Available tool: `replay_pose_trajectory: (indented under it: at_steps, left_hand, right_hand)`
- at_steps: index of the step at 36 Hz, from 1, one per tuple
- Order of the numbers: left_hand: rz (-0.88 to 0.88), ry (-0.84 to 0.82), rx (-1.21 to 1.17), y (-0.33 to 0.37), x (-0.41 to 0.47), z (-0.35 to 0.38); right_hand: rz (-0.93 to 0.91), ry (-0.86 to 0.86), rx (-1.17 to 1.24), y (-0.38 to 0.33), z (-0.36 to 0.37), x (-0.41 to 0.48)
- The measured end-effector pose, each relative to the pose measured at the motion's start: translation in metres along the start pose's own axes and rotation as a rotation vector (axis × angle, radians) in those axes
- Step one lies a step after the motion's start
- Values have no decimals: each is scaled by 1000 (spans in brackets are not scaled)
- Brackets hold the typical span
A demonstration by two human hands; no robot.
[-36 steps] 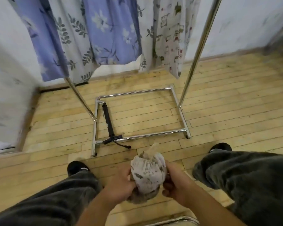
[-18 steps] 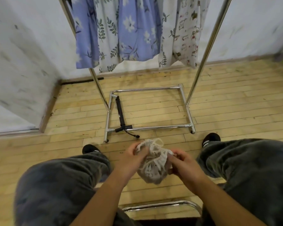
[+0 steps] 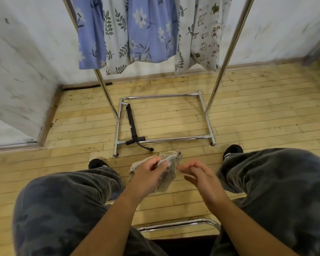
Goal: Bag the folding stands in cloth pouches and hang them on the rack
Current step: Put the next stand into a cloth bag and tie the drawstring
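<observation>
A seated person is gripping a bulging cloth pouch (image 3: 171, 175) in the left hand (image 3: 148, 174), fingers curling round its gathered top, above the wooden floor (image 3: 266, 111) between the knees. The right hand (image 3: 199, 176) is hovering just beside it, fingers loosely spread, holding nothing. Bagging appears to be finishing; hanging is calling for a reach up to the rack (image 3: 227, 58). A black folding stand (image 3: 131, 124) is lying inside the rack's base, and printed cloths (image 3: 150, 30) are crowding the space between its uprights.
</observation>
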State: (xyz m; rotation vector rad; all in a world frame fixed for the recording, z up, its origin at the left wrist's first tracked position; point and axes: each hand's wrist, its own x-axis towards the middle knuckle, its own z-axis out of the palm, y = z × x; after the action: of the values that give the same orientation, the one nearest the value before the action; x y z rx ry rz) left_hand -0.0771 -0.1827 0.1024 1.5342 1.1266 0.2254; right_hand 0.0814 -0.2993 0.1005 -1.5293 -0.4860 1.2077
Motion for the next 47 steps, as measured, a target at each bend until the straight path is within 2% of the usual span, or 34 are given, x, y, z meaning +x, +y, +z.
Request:
replay_pose_trajectory:
  at_steps: [3,9,14,20,24,27,30,34,40,47]
  left_hand:
    - [27,-41,-48,0,0,1]
    - [18,-20,-220,2,1,-1]
    - [-31,106,-241,-3,5,-4]
    - [-71,109,-225,-5,7,-2]
    - [-68,78,-184,-5,7,2]
    - [-71,50,-187,-4,5,5]
    - [-61,10,-157,-3,4,6]
    - [-86,-39,-192,-3,3,7]
    - [-77,-103,-176,-1,1,9]
    - [-71,-126,-142,-1,0,12]
  right_hand:
    - [-73,-71,-202,10,4,1]
    - [-114,-86,-616,22,8,5]
    - [-62,84,-669,28,-1,8]
    - [-45,51,-849,29,-8,10]
    - [-23,-68,-770,33,-4,9]
    - [-87,-177,-720,31,4,6]
    - [-81,-169,-609,29,10,7]
    - [142,-110,-319,25,11,12]
    - [507,-175,74,18,2,13]
    - [595,-245,233,17,0,15]
